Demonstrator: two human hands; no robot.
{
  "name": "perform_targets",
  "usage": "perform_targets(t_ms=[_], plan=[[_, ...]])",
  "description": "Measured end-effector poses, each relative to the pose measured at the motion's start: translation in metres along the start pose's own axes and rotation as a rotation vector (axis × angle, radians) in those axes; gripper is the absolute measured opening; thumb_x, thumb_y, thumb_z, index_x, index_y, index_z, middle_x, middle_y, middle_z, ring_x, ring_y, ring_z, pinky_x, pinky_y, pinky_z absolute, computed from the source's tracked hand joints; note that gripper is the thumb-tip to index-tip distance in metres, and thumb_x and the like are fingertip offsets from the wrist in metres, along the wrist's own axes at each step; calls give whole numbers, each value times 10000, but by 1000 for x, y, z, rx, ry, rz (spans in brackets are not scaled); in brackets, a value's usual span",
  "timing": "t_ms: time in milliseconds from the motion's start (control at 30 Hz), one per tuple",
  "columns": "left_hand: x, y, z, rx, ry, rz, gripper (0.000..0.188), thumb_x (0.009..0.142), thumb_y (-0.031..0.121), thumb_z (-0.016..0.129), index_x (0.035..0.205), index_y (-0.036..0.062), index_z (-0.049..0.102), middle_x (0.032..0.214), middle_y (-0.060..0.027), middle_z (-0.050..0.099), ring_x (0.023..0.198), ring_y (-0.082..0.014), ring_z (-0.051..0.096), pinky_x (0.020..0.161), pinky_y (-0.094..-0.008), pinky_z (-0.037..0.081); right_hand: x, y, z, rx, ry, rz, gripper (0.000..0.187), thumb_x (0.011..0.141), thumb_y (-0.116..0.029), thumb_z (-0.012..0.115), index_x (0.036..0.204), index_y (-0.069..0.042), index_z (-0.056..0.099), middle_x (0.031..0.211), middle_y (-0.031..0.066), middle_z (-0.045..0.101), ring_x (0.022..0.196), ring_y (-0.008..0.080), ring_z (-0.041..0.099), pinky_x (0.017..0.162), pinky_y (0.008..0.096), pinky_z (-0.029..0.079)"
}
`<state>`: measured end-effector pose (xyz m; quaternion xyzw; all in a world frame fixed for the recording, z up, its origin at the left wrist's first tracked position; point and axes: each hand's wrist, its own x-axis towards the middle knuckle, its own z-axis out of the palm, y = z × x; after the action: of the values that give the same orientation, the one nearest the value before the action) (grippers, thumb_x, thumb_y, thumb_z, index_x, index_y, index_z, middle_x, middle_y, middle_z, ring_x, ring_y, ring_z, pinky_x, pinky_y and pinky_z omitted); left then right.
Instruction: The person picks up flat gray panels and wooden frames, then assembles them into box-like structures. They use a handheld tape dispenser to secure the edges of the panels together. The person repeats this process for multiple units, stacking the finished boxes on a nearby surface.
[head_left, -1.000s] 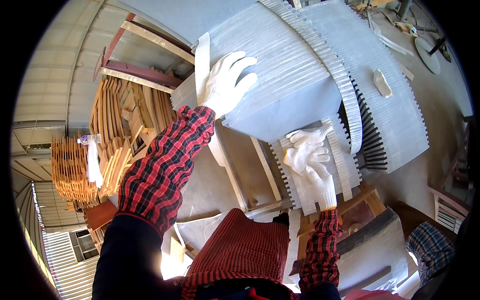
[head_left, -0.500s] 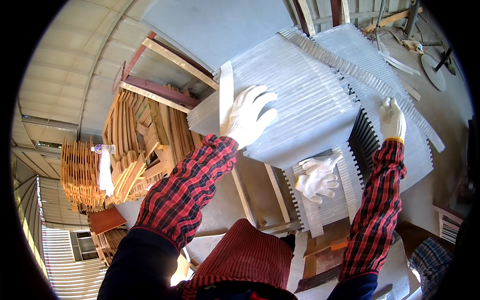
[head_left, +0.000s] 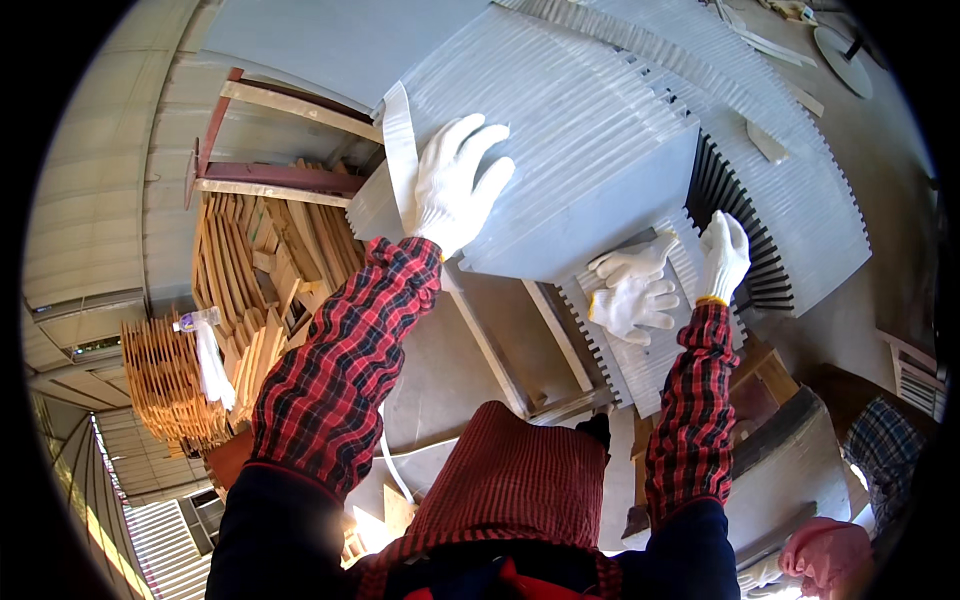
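Observation:
My left hand (head_left: 462, 180), in a white knit glove, lies with spread fingers on a stack of grey ribbed panels (head_left: 570, 110). A pale flat strip (head_left: 400, 140) runs beside its wrist. My right hand (head_left: 725, 255), gloved too, is closed with curled fingers, close to the stack's dark notched edge (head_left: 745, 225). Whatever it may hold is hidden. Just left of it, a loose pair of white gloves (head_left: 636, 308) lies on a lower panel with notched edges (head_left: 655, 385).
A smooth grey sheet (head_left: 330, 45) lies at the far left, beside a red-brown frame (head_left: 285, 175). Stacked wooden pieces (head_left: 225, 250) stand at left. More ribbed panels (head_left: 810, 210) extend to the right. Part of another person in a plaid sleeve (head_left: 885, 450) shows at lower right.
My right hand has come back toward me and left, off the right-hand panels, to beside the loose gloves. My left hand stays spread on the stack. The view has shifted.

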<state>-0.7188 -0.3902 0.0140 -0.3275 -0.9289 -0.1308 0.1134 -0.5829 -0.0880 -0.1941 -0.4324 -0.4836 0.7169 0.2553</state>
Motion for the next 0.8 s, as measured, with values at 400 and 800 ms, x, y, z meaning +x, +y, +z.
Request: perform_targets(t_ms=[400, 800], plan=[[1, -9, 3, -21, 1, 15, 381, 959, 273, 670, 1314, 141, 628, 1397, -133, 520, 1325, -331, 467, 1132, -447, 370, -152, 112, -14, -1064, -182, -493, 733, 649, -331, 866, 1314, -163, 606, 1445, 148, 507, 1378, 360, 427, 1094, 497, 382], [-4, -20, 10, -27, 25, 37, 363, 968, 283, 656, 1301, 140, 636, 1394, -137, 529, 1321, -327, 480, 1131, -438, 375, -179, 64, -80, -1504, -185, -267, 412, 814, -179, 697, 1213, -94, 642, 1278, 143, 630, 1178, 358, 592, 966, 488, 478]])
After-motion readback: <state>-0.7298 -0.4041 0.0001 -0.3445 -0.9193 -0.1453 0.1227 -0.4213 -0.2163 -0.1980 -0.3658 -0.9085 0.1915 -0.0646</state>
